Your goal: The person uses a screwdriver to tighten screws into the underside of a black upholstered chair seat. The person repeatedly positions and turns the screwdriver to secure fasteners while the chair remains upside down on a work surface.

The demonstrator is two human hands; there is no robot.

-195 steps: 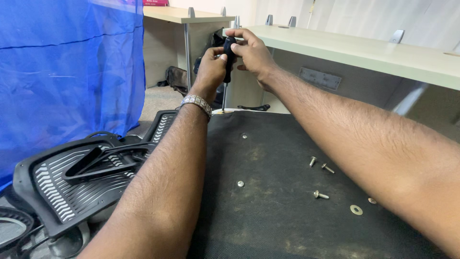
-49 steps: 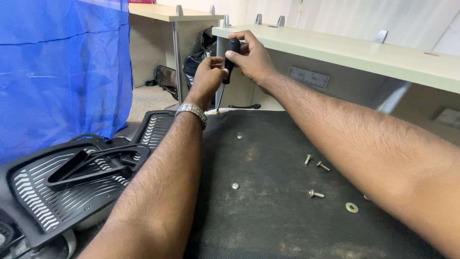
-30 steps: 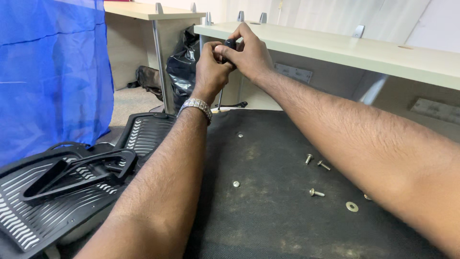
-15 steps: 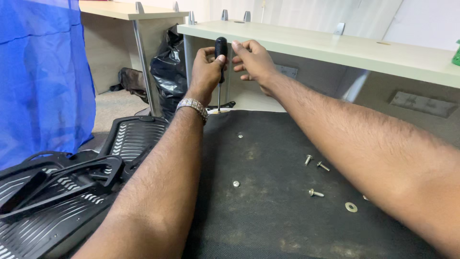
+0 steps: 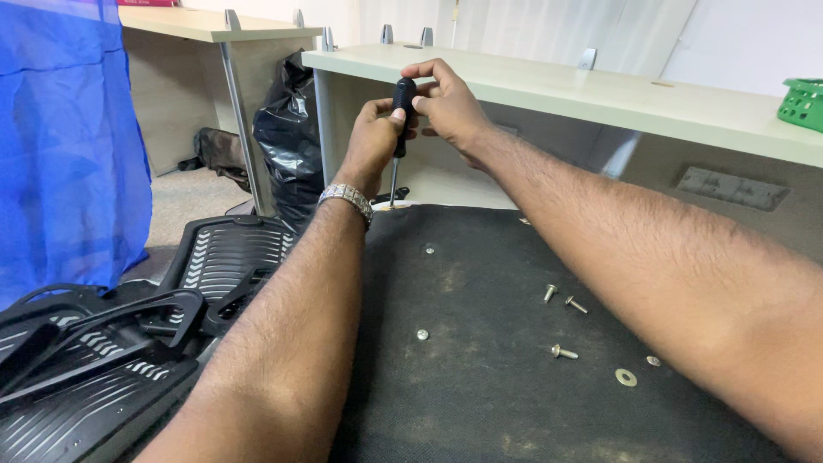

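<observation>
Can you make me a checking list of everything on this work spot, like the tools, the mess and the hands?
Surface: black fabric pad, dusty, flat.
Job's things: screwdriver upright, tip at the pad's far edge.
Clutter: three loose screws, a washer, black plastic chair parts at left.
Grippers: left hand grips the handle; right hand pinches its top.
Cables: thin black cable at far left.
Surroundings: beige desks, blue sheet, black bag, green basket.

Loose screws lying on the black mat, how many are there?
3: two screws side by side, one screw nearer, beside a washer. The right forearm may hide more.
</observation>
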